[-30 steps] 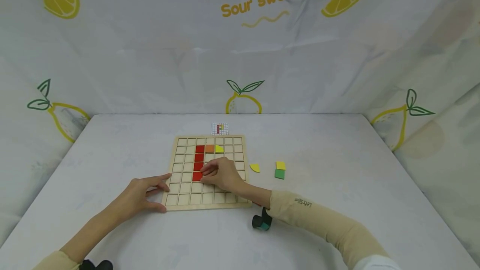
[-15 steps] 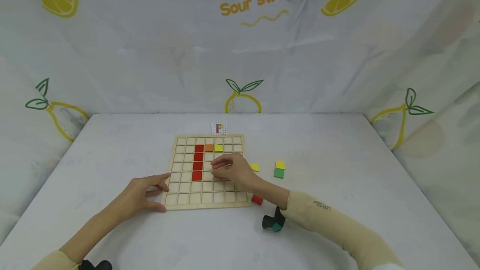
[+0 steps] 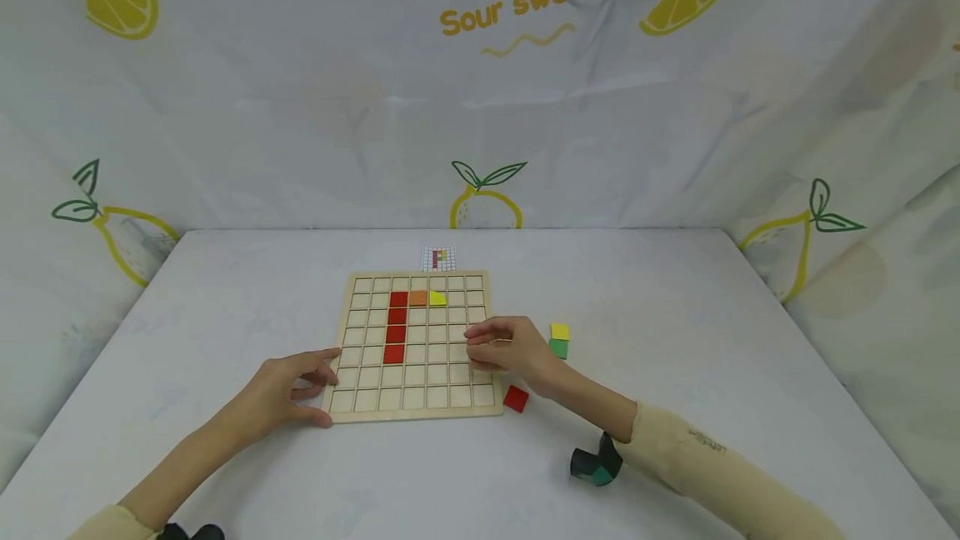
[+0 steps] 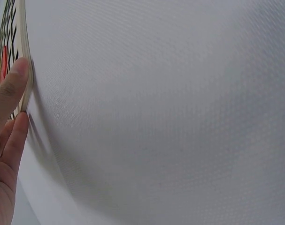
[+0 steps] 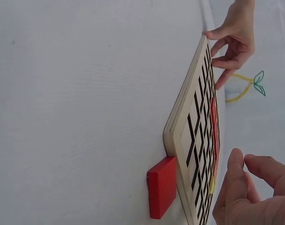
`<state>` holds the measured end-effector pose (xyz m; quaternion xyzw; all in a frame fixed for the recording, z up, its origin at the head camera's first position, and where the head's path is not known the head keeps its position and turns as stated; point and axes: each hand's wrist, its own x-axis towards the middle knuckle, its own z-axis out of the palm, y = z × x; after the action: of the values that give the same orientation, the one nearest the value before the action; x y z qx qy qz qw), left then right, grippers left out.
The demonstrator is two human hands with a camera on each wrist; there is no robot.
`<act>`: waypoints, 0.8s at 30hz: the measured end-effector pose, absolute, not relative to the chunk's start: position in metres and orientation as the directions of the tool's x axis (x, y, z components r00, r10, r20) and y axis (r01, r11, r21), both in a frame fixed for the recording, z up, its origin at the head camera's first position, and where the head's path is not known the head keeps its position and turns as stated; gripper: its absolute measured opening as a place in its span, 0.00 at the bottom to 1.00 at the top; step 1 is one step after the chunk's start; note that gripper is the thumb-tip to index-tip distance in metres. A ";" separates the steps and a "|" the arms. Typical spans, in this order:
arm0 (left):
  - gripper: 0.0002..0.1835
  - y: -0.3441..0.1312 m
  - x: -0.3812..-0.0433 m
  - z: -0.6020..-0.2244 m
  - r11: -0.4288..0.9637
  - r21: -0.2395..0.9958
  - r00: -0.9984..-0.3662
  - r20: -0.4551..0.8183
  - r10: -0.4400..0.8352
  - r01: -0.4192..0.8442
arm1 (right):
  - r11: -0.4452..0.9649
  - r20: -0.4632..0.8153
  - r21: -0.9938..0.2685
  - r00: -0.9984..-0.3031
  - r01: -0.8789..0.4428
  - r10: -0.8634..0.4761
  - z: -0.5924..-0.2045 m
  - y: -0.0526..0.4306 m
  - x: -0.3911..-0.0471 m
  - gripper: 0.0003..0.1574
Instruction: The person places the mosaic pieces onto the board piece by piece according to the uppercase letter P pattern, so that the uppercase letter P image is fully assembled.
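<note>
Left fingers touch grid board along left edge.

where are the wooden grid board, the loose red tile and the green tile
Wooden grid board (image 3: 437,397): head view, on a bare square in its nearest row.
Loose red tile (image 5: 165,188): right wrist view, on its top face.
Green tile (image 3: 559,348): head view, on the middle of its visible top.

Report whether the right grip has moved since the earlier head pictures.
Yes. In the head view, the right grip has moved right across the board, from beside the lowest red tile to the board's right edge.
</note>
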<state>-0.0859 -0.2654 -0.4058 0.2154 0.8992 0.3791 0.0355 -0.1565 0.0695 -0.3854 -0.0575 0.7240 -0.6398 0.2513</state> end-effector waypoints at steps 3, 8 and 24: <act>0.45 -0.265 -0.086 -0.406 0.605 0.713 -0.904 0.097 0.416 0.355 | 0.184 -0.294 -0.954 -0.870 0.239 -0.397 -0.386 0.075 -0.155 0.18; 0.45 -0.265 -0.086 -0.405 0.604 0.712 -0.904 0.103 0.415 0.359 | 0.195 -0.290 -0.954 -0.876 0.230 -0.387 -0.386 0.085 -0.154 0.18; 0.45 -0.265 -0.085 -0.408 0.627 0.678 -0.900 0.120 0.419 0.383 | 0.311 -0.282 -0.934 -0.896 0.175 -0.343 -0.385 0.141 -0.143 0.22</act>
<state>-0.0850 -0.2653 -0.4076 0.2225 0.9017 0.3699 0.0246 -0.1426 0.1410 -0.3854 -0.0538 0.7787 -0.5846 0.2214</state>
